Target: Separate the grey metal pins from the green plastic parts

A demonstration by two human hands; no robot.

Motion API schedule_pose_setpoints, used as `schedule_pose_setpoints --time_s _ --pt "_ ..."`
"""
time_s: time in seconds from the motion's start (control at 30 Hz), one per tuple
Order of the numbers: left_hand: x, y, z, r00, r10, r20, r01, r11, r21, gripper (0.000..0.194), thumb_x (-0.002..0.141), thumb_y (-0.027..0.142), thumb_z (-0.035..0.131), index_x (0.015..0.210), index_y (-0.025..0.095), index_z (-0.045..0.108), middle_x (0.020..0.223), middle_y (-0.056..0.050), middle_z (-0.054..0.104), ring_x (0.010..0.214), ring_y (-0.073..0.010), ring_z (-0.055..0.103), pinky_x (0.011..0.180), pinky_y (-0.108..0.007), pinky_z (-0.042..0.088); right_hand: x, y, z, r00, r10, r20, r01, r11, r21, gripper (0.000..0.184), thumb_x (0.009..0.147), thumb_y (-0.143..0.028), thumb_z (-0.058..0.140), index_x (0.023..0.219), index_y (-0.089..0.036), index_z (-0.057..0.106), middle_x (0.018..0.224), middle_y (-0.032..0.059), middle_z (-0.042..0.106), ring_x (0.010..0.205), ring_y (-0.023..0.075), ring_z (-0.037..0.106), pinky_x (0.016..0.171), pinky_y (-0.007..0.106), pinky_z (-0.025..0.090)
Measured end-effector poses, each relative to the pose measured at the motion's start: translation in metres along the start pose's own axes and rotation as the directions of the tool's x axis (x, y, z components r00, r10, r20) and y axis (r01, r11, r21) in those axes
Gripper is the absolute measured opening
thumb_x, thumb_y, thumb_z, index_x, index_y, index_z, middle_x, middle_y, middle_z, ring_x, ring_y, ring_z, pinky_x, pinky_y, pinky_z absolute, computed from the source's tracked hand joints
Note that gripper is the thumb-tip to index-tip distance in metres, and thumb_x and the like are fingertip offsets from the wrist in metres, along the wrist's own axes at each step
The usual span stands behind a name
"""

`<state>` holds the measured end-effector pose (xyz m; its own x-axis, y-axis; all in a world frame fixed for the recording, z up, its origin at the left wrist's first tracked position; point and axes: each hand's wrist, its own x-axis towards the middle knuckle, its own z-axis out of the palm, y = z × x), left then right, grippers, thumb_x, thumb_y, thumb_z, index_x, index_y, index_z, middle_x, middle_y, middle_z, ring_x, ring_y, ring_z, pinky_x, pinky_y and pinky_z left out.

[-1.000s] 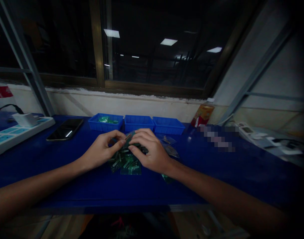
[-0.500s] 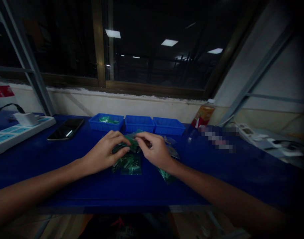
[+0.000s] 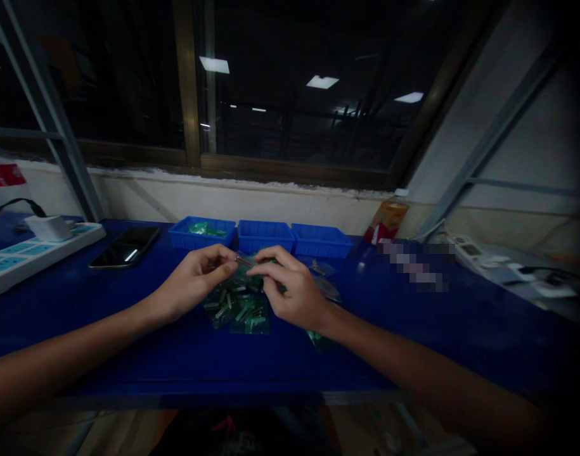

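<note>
My left hand [image 3: 194, 278] is closed in a pinch on the left end of a small clear plastic bag [image 3: 243, 259] with what look like metal screws inside. My right hand [image 3: 292, 288] has its fingertips at the bag's right end, thumb and fingers bent round it. Below both hands, on the blue table, lie several green-tinted plastic bags of small metal pieces, one of them a flat bag [image 3: 250, 316] near the front. More clear bags [image 3: 328, 288] lie partly hidden behind my right hand, and a green bag [image 3: 319, 341] sticks out under my right wrist.
Three blue bins stand in a row at the back: a left bin [image 3: 175, 239] with green bags in it, a middle bin [image 3: 265, 244] and a right bin [image 3: 321, 240]. A phone [image 3: 125, 247] and a power strip [image 3: 42, 253] lie left. A drink bottle [image 3: 388, 218] stands back right.
The small clear bag has come into sight between my hands, raised above the pile. My left hand has moved slightly left and closed on it; my right hand's fingers have shifted.
</note>
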<state>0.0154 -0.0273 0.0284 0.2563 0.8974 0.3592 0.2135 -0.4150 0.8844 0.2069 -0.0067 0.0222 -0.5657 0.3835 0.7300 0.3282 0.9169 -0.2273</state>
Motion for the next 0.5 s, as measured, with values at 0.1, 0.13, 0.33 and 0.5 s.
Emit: schedule_pose_setpoints --time_s 0.1,0.13,0.33,0.5 --pt "-0.0047 0.0027 -0.0008 0.971 0.239 0.006 -0.230 0.923 0.310 0.006 0.080 0.020 0.050 0.082 0.015 0.054 0.076 -0.001 0.054 0.071 -0.0122 0.050 0.065 -0.024 0.039 0.0032 -0.0040 0.0009 0.981 0.187 0.054 -0.193 0.970 0.149 0.019 0.080 -0.017 0.046 0.093 -0.018 0.060 0.101 0.0068 0.049 0.095 0.0150 0.049 0.078 0.030 0.043" --pt "-0.0065 0.0040 -0.0007 0.944 0.328 0.024 -0.310 0.863 0.398 0.006 0.080 0.016 0.049 0.083 0.015 0.054 0.079 -0.002 0.054 0.075 -0.0130 0.051 0.068 -0.025 0.040 0.0044 -0.0051 0.0007 0.968 0.236 0.085 -0.249 0.946 0.208 0.019 0.081 -0.021 0.047 0.095 -0.017 0.059 0.102 0.0069 0.048 0.096 0.0156 0.049 0.077 0.030 0.043" --pt "-0.0106 0.0073 -0.0002 0.843 0.537 0.027 -0.434 0.650 0.624 0.018 0.077 0.004 0.046 0.080 0.017 0.058 0.093 -0.004 0.047 0.092 -0.0156 0.047 0.080 -0.030 0.041 0.0083 -0.0100 -0.0067 0.928 0.167 0.335 -0.329 0.789 0.518 0.018 0.079 -0.029 0.049 0.087 -0.016 0.059 0.087 0.0033 0.049 0.085 0.0148 0.048 0.073 0.030 0.039" --pt "-0.0091 0.0048 -0.0013 0.831 0.555 0.043 -0.451 0.626 0.636 0.020 0.078 0.004 0.046 0.077 0.018 0.060 0.099 -0.005 0.042 0.096 -0.0161 0.045 0.079 -0.030 0.042 0.0073 -0.0106 -0.0025 0.895 0.280 0.347 -0.435 0.719 0.542 0.020 0.079 -0.033 0.050 0.072 -0.015 0.055 0.068 -0.0015 0.045 0.063 0.0094 0.043 0.056 0.024 0.034"
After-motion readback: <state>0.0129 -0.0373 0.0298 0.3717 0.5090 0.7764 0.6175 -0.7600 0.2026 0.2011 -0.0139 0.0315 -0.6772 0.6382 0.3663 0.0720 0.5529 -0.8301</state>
